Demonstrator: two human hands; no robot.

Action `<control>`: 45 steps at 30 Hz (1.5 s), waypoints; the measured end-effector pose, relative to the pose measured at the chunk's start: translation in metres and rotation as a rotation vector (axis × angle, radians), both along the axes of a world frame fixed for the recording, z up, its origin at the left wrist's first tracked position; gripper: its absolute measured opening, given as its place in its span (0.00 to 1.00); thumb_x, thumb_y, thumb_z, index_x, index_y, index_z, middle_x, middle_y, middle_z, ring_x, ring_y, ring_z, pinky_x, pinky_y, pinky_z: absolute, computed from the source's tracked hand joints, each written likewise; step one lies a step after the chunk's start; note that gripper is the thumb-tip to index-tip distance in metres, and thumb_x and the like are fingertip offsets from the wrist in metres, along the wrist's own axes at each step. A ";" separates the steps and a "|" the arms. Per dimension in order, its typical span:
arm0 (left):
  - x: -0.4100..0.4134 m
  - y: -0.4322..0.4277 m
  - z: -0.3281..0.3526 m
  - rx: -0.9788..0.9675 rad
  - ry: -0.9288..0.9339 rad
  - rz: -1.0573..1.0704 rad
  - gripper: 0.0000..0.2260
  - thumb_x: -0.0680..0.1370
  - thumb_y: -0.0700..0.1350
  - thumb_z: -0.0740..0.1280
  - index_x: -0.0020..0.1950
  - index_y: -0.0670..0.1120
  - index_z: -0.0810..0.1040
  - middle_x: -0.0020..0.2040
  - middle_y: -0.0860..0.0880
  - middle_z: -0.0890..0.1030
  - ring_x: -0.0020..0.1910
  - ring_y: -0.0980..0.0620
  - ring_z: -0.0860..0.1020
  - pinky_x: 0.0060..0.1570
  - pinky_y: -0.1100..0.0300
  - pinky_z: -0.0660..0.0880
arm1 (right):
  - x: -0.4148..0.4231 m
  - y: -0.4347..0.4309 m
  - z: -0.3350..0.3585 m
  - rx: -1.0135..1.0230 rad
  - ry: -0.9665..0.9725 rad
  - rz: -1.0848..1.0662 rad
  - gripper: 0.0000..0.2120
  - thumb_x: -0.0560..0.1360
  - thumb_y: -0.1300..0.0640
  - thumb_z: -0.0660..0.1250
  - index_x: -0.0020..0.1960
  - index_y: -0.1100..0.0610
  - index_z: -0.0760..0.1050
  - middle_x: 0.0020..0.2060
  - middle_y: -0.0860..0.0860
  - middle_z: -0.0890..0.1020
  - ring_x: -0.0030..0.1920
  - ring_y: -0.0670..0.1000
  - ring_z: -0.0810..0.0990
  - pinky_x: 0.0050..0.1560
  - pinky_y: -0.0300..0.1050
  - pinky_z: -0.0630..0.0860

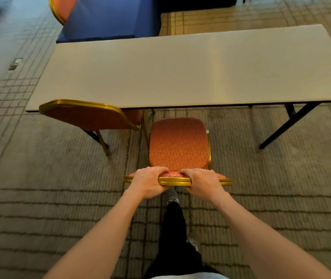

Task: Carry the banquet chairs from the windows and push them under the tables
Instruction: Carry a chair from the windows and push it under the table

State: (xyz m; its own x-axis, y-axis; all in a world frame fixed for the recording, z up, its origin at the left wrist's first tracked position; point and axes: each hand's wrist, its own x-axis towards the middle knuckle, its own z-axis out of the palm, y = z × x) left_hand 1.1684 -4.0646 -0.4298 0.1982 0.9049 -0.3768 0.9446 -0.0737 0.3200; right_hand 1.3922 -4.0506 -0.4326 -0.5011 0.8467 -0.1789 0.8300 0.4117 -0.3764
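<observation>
A banquet chair [178, 143] with an orange patterned seat and a gold frame stands on the carpet in front of me, its seat's front edge near the long grey table [190, 71]. My left hand [148, 181] and my right hand [202, 182] both grip the gold top rail of its backrest, side by side. A second orange chair [88, 115] stands to the left, its seat tucked beneath the table and only its backrest showing.
The table's black folding legs [287, 125] angle down at the right. Beyond it stands a blue-draped table [108, 19] with another orange chair [61, 7] beside it. My legs [172, 224] are behind the held chair. Patterned carpet covers the floor.
</observation>
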 end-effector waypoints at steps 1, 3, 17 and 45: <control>0.000 -0.011 -0.004 -0.004 0.002 0.012 0.26 0.74 0.65 0.68 0.71 0.61 0.74 0.65 0.58 0.81 0.62 0.52 0.80 0.63 0.52 0.73 | -0.001 -0.012 -0.003 -0.001 -0.006 0.004 0.21 0.77 0.40 0.65 0.69 0.42 0.76 0.60 0.43 0.84 0.57 0.49 0.84 0.53 0.49 0.78; 0.001 -0.020 -0.009 0.003 0.001 0.029 0.27 0.74 0.64 0.69 0.73 0.61 0.74 0.66 0.58 0.80 0.63 0.51 0.79 0.64 0.52 0.73 | -0.002 -0.022 -0.010 0.031 0.014 -0.034 0.21 0.76 0.40 0.66 0.67 0.42 0.77 0.58 0.43 0.85 0.55 0.49 0.84 0.53 0.48 0.78; 0.038 -0.090 -0.029 0.218 -0.388 0.612 0.24 0.78 0.44 0.70 0.74 0.49 0.72 0.79 0.49 0.64 0.81 0.49 0.54 0.81 0.46 0.51 | -0.004 -0.073 0.006 -0.090 0.528 -0.437 0.15 0.79 0.44 0.69 0.63 0.47 0.79 0.56 0.38 0.78 0.63 0.43 0.71 0.65 0.43 0.68; 0.053 -0.014 -0.022 -0.474 -1.821 1.842 0.26 0.81 0.56 0.66 0.72 0.42 0.70 0.65 0.34 0.78 0.63 0.32 0.77 0.68 0.31 0.70 | -0.038 -0.033 -0.024 -1.123 1.710 -1.592 0.28 0.79 0.48 0.69 0.74 0.58 0.66 0.63 0.65 0.79 0.60 0.68 0.80 0.53 0.72 0.80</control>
State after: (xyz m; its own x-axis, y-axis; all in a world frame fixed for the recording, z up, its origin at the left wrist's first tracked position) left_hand 1.2213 -4.0784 -0.4516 -0.0423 0.4426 -0.8957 -0.9432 0.2781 0.1819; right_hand 1.3546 -4.0837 -0.4562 -0.0734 0.4804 -0.8740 -0.8207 -0.5271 -0.2207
